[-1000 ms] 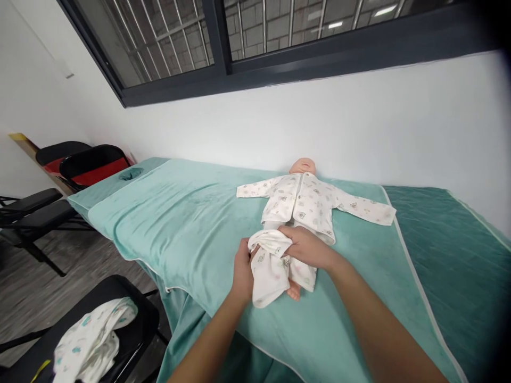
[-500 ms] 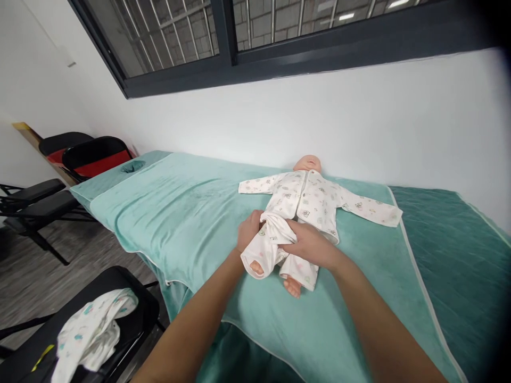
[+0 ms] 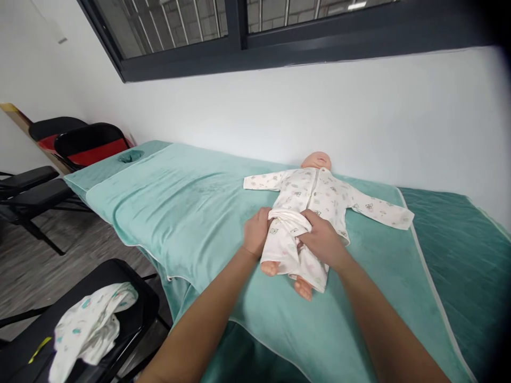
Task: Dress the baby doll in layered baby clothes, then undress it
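A baby doll lies on its back on a green-covered bed, head toward the wall. It wears a white patterned jacket with both sleeves spread wide. White patterned pants cover its legs, and both feet stick out below the cuffs. My left hand is closed on the waistband at the left side. My right hand pinches the waistband at the right, close under the jacket's hem. Between my hands the waistband is stretched and bunched. The fingertips of my left hand are partly hidden by the cloth.
The green cover has a pale edge and lies over a darker green sheet. A black chair at lower left carries a crumpled white patterned garment. Black and red chairs stand at far left. A dark-framed window is above.
Both hands have pulled the waistband up toward the jacket. The doll's left-side foot now shows more fully beyond its cuff. The view has shifted slightly.
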{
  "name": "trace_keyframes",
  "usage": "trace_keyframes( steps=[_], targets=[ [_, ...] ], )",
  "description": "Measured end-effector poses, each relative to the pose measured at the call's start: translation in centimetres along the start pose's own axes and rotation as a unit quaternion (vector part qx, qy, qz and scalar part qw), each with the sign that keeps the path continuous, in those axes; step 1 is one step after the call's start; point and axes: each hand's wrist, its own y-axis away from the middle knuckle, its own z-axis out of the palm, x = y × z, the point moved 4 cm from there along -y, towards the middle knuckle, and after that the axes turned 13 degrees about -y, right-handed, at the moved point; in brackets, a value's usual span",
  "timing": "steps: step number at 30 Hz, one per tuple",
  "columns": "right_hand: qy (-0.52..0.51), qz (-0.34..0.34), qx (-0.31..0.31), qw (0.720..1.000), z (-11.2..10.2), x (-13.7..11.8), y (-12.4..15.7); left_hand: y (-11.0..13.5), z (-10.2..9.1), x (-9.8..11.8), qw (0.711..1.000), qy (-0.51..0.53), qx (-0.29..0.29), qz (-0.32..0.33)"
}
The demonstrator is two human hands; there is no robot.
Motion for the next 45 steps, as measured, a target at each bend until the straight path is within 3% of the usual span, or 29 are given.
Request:
trace_keyframes(
  steps=[8, 14, 24, 35, 40, 45],
  targets=[
    [-0.133, -0.003, -0.065, 0.989, -0.3, 0.6, 0.6, 0.0, 0.5, -0.5, 0.999, 0.043, -0.003, -0.002],
    [-0.189, -0.018, -0.07, 0.979, -0.6, 1.0, 0.6, 0.0, 0.7, -0.5, 0.998, 0.056, -0.002, 0.01],
    [-0.004, -0.033, -0.09, 0.995, 0.5, -1.4, 1.4, 0.4, 0.3, -0.3, 0.999, 0.039, 0.018, 0.011],
    [0.024, -0.011, -0.089, 0.996, -0.2, -1.4, 1.6, 0.5, 0.0, -0.8, 0.986, 0.163, 0.012, -0.023],
    [0.058, -0.023, -0.111, 0.992, 0.2, -1.6, 1.9, 2.0, -0.5, -1.0, 0.952, 0.3, -0.044, -0.05],
    [0.099, -0.076, -0.159, 0.979, 0.9, -2.4, 2.1, 3.6, -0.7, -1.0, 0.906, 0.414, -0.088, -0.019]
  ],
)
